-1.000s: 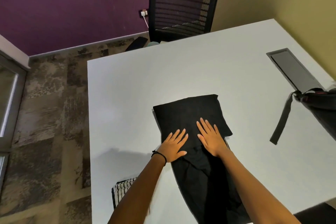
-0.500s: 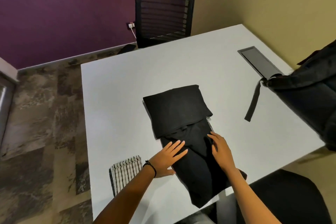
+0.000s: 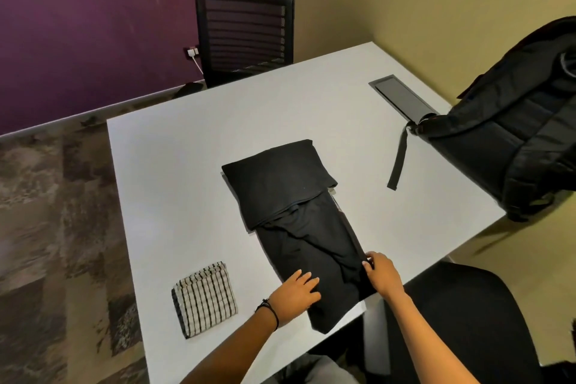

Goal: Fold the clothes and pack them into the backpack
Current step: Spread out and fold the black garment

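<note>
A long black garment (image 3: 299,227) lies on the white table (image 3: 187,181), its far end folded back over itself, its near end hanging a little over the front edge. My left hand (image 3: 297,294) lies on the garment's near left edge with fingers loosely bent. My right hand (image 3: 381,274) pinches the garment's near right edge. A folded black-and-white checked cloth (image 3: 204,298) sits at the near left of the table. The black backpack (image 3: 511,137) stands at the table's right edge, one strap (image 3: 399,162) lying on the tabletop.
A grey cable hatch (image 3: 402,97) is set into the table at the far right. A black mesh office chair (image 3: 246,34) stands behind the table. Another black chair seat (image 3: 467,321) is under me at the near right. Patterned carpet lies to the left.
Both hands have slid from the garment's folded middle down toward its near end. The view has shifted, bringing the backpack and the checked cloth fully into sight.
</note>
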